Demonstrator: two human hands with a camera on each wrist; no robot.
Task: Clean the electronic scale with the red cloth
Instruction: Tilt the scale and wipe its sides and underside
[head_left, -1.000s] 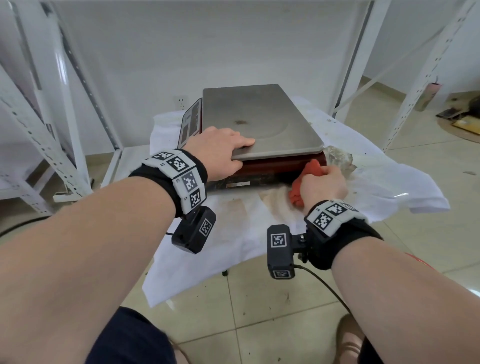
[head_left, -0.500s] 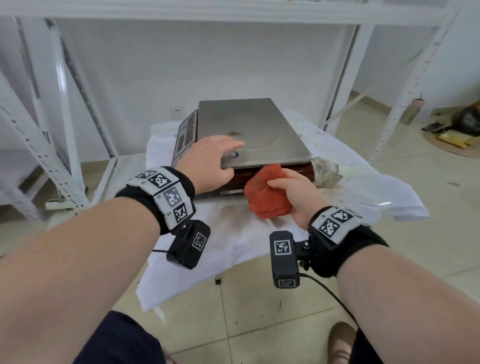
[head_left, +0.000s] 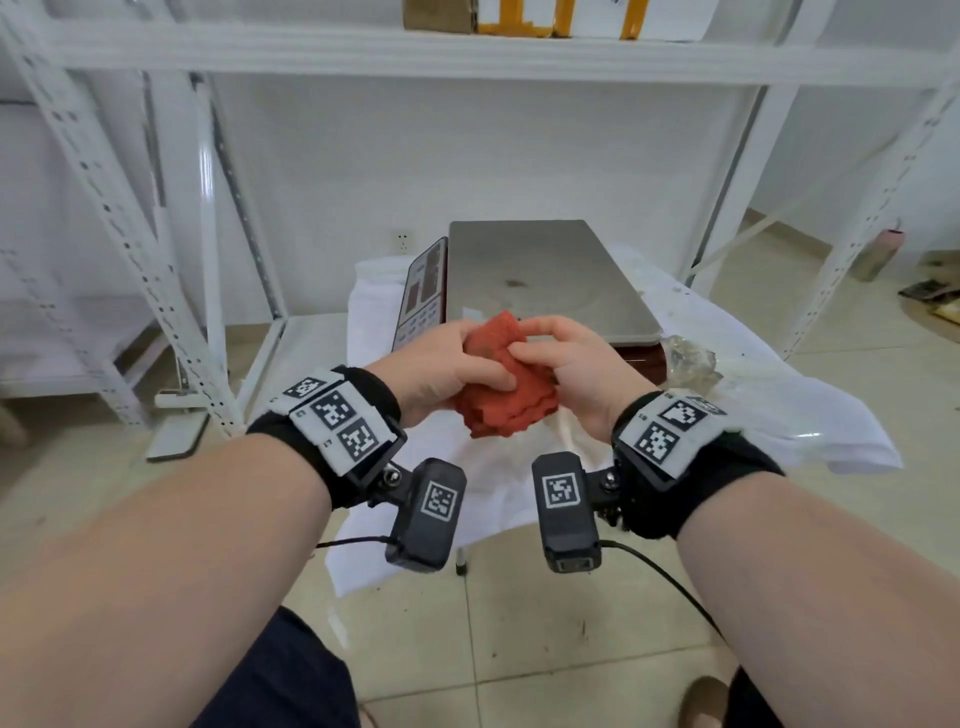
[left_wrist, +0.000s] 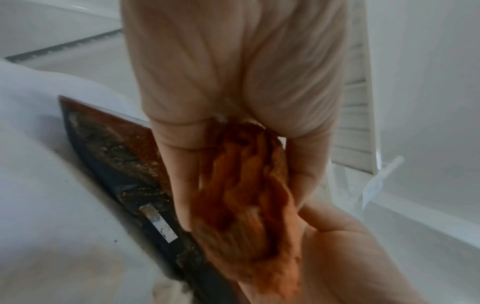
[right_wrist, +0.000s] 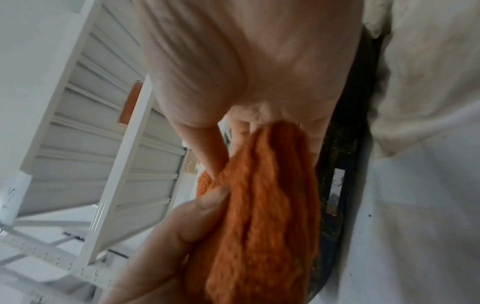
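Both hands hold the red cloth (head_left: 506, 384) in the air: left hand (head_left: 441, 366) pinches its left side, right hand (head_left: 574, 374) grips the right, fingers curled. Looks like refolding to expose a clean face. Electronic scale (head_left: 545, 278) sits just beyond the hands on the white-sheeted bench (head_left: 831, 415), untouched; dark spot on platter (head_left: 514, 283) still to wipe.

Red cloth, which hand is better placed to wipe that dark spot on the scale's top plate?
Probably right: the right hand grips most of the red cloth, nearer the dark spot.
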